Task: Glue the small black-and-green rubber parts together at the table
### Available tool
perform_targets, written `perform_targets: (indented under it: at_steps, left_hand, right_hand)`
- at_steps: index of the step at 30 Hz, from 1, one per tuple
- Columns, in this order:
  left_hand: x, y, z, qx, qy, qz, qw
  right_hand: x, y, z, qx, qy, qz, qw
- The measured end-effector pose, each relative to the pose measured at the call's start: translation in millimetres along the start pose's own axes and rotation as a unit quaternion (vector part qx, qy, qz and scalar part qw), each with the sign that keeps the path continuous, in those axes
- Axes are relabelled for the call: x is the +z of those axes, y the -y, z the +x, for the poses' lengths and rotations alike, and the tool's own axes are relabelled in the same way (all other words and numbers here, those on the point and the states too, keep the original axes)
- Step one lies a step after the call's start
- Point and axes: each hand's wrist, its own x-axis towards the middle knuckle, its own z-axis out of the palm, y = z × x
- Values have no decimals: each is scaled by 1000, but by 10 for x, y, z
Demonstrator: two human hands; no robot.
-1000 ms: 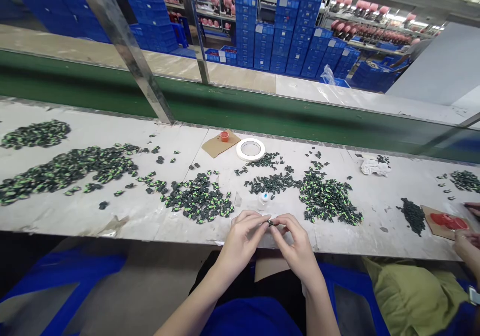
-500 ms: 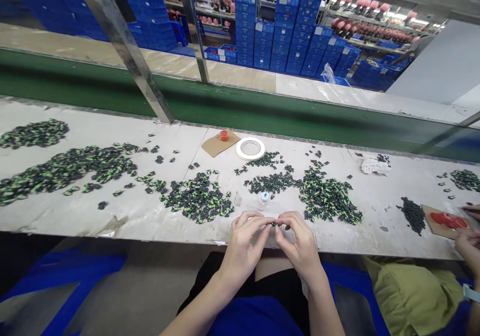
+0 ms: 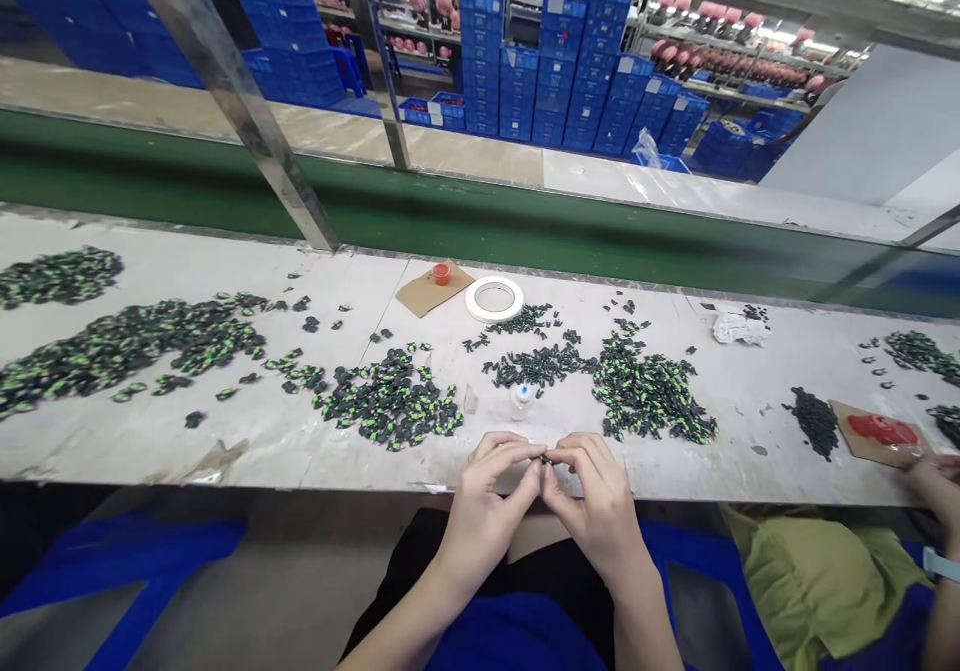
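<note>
My left hand (image 3: 491, 491) and my right hand (image 3: 596, 496) meet at the table's front edge, thumbs and index fingertips pinched together around a small dark part (image 3: 544, 460). The fingers hide most of that part. Just beyond them stands a small clear bottle with a blue tip (image 3: 521, 401). Dark green pieces with bright green marks form a pile on the left (image 3: 390, 399) and another on the right (image 3: 652, 391). Between these lie small plain dark pieces (image 3: 536, 364). Farther back, a white tape roll (image 3: 473, 301) lies beside a red cup (image 3: 441, 273) on cardboard (image 3: 420, 297).
A long pile of green-marked pieces (image 3: 135, 346) covers the left of the white table (image 3: 262, 451). A crumpled white cloth (image 3: 741, 328) lies right of centre. At the far right, another person's hand (image 3: 937, 481) is beside cardboard with red cups (image 3: 885, 431). A green strip (image 3: 450, 211) runs behind.
My thumbs have come closer together under the small part. The other person's hand at the right has shifted, and the whole view has moved slightly.
</note>
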Motion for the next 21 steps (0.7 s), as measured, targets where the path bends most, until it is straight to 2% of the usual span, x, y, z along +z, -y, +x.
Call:
perform_targets:
  at_steps: [5,9,13,15,17,19,21]
  left_hand:
    - [86,32,-10,-59,20,-31,998]
    - [53,60,22,-34,40,14,999]
    - [-159,89,77,34,-7,95,995]
    - [-285,112,105,38,-30,109,993]
    - [-402,143,137,22,-49,115,992]
    - [-509,184,178,3,-67,131,989]
    - [-611,237,228,-11,-80,163,983]
  right_hand:
    - [-40,8,-19,13,11,-17,1000]
    - [-200,-199,-10,51,10,-35,998]
    - [-416,-570,-2,125,-111,-146,975]
    - [-458,-692,14,170,-189,-191,948]
    - [-416,-723,31,200,-220,-189,936]
    - [-287,-676,40,214,-183,-136,950]
    - [-98,-596,36,222,-105,-65,967]
